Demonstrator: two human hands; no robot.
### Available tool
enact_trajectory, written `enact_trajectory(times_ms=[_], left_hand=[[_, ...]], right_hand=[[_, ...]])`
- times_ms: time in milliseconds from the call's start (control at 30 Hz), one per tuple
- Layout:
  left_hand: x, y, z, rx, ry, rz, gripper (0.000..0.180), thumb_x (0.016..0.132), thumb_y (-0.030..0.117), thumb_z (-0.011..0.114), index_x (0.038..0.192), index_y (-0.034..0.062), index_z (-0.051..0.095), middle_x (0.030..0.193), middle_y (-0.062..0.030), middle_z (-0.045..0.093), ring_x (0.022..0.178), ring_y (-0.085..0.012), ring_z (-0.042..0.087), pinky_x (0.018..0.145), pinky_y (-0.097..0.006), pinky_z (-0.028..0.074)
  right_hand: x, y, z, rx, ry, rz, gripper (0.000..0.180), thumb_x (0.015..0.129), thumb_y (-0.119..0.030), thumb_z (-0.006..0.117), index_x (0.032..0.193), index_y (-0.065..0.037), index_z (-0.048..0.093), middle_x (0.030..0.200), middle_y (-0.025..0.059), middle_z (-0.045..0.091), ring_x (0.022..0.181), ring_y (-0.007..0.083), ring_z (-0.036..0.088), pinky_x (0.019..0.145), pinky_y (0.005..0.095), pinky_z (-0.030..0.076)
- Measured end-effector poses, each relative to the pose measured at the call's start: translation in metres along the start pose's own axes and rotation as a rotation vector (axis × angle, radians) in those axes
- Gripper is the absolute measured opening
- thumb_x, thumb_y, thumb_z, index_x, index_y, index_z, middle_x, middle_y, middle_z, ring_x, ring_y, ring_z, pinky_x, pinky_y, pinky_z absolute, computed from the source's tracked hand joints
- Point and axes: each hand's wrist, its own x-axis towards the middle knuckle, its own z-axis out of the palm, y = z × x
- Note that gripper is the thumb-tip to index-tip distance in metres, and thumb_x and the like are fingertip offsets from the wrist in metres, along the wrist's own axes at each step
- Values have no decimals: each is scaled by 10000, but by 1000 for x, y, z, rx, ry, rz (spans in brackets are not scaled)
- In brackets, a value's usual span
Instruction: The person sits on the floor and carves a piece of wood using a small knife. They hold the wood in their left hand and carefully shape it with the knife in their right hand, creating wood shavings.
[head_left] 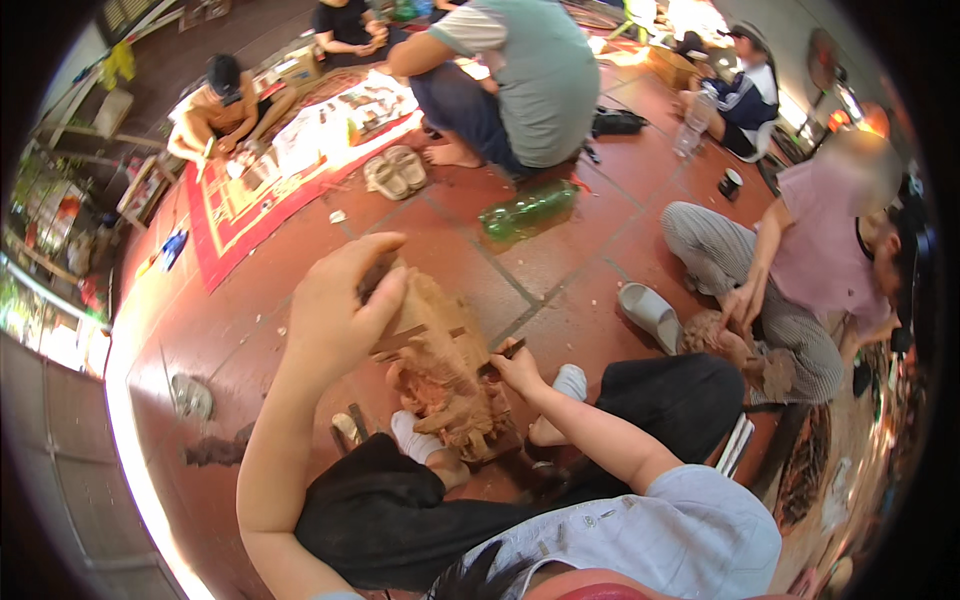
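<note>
Between my legs leans a brown wood carving, its lower part deeply cut and rough, its upper part flatter. My left hand curls round the upper end of the carving, thumb and fingers on either side of it. My right hand is closed on a thin dark tool, apparently a chisel, against the carving's right edge. The tool's tip cannot be made out. My white-socked feet flank the base of the wood.
A person in pink sits at the right beside a grey slipper. Ahead lie a green plastic bottle and beige sandals. Another person squats with their back turned. A red mat lies far left.
</note>
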Motion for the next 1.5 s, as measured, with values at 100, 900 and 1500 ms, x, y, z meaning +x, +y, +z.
enact_trajectory(times_ms=[100,900,1500], left_hand=[[0,-10,4,80,76,84,319,818,219,569,1086,50,607,958,-150,644,845,-272,625,761,-347,476],[4,3,11,-21,1,45,305,839,151,552,1105,5,583,953,-126,634,893,-197,601,810,-305,447],[4,-1,13,-50,1,29,301,860,156,550,1122,9,576,985,-112,628,909,-183,588,825,-297,440]], right_hand=[[7,-14,-14,0,55,-10,119,816,-78,574,861,-15,485,692,68,573,561,146,585,498,283,489],[9,-8,-28,-160,26,-56,172,770,-130,558,870,9,547,743,136,614,637,244,614,635,348,489],[12,-5,-27,-145,21,38,192,862,-201,501,905,-14,498,762,174,595,694,310,591,644,378,462]])
